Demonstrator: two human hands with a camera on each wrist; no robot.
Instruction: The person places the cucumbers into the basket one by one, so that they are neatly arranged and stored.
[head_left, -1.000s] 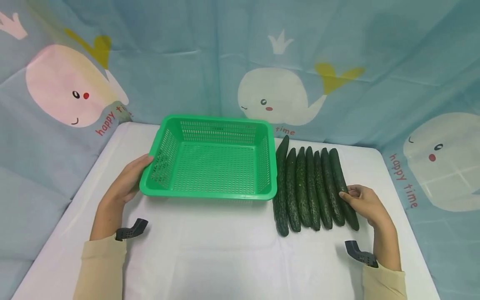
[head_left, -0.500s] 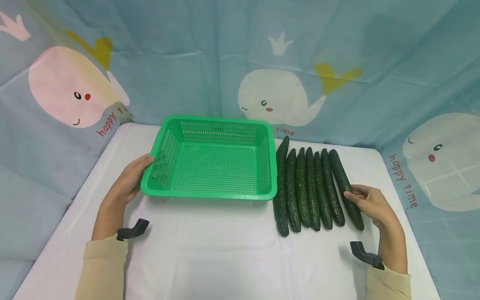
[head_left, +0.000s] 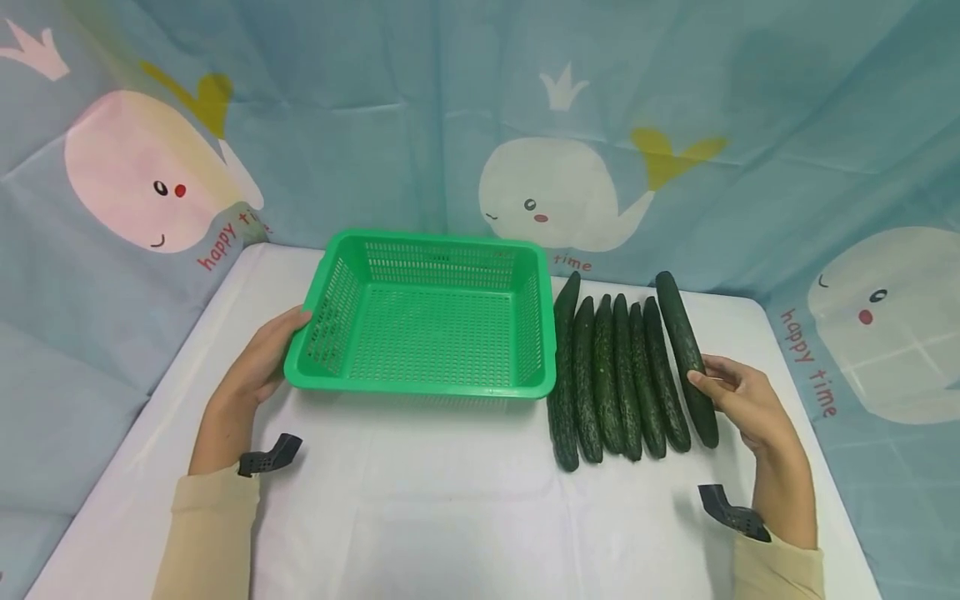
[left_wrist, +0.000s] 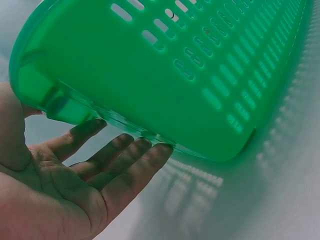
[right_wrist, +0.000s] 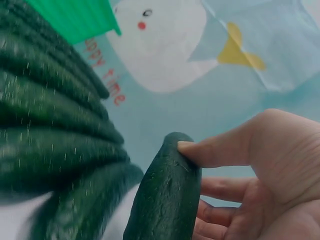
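My right hand (head_left: 746, 400) grips a dark green cucumber (head_left: 681, 342), thumb on its top and fingers along its right side. It appears to be raised above the white table, just right of a row of several other cucumbers (head_left: 606, 375). In the right wrist view the thumb presses near one end of the held cucumber (right_wrist: 167, 185). My left hand (head_left: 261, 357) holds the left side of a green plastic basket (head_left: 420, 390), thumb at the rim. In the left wrist view, the fingertips touch the outer wall of the basket (left_wrist: 100, 65). No cucumber lies inside it.
The row of cucumbers lies close against the basket's right side. A light blue whale-print curtain (head_left: 420, 150) hangs behind the white table (head_left: 465, 500) and along both sides. A black wrist camera (head_left: 270, 456) sits on each forearm.
The right hand has taken the rightmost cucumber away from the row, first rightward, then up and toward the back. The left hand and basket have stayed nearly where they were.
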